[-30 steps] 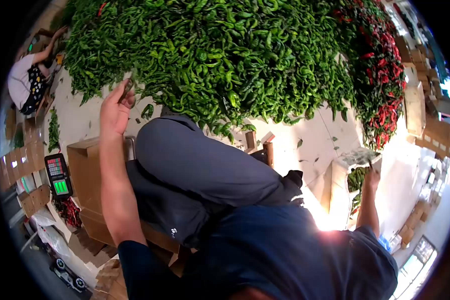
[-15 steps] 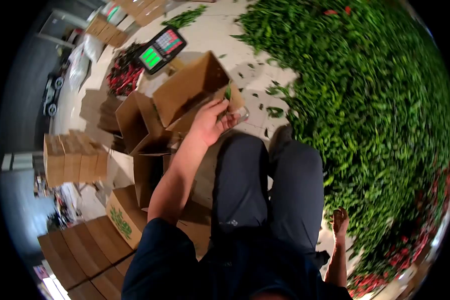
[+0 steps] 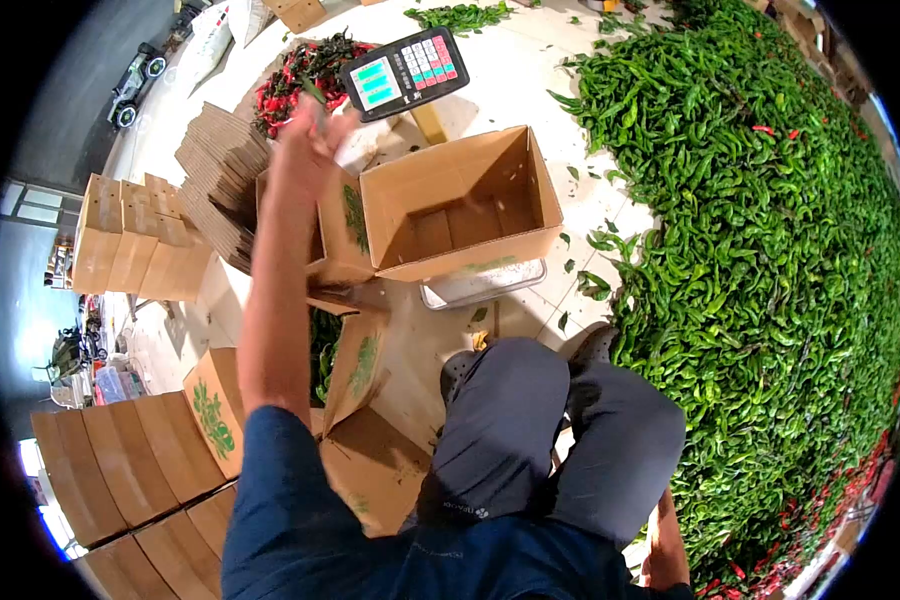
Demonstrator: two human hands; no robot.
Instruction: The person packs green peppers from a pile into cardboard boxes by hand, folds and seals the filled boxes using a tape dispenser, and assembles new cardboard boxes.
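My left hand (image 3: 315,150) is raised at the upper left, smeared by motion, in front of the red pepper pile (image 3: 288,85) and left of the scale display (image 3: 405,73). A green pepper (image 3: 313,92) shows at its fingertips; whether the fingers grip it is unclear. Below and right of this hand, an open, empty-looking cardboard box (image 3: 460,205) rests on a metal scale platform (image 3: 485,285). My right forearm (image 3: 667,545) reaches up beside my right knee at the lower right. The right hand's fingers are hidden behind the leg, near the large green pepper pile (image 3: 760,260).
Another open box (image 3: 355,365) beside my left leg holds green peppers. Flattened cardboard (image 3: 220,175) lies behind the left forearm. Closed boxes (image 3: 135,460) are stacked at the lower left, and more boxes (image 3: 130,235) stand farther back. Loose peppers (image 3: 592,285) lie on the floor.
The view has swung left toward the boxes and scale. My left hand has moved from beside the open box to near the red peppers. My right hand has slipped out of sight behind the leg.
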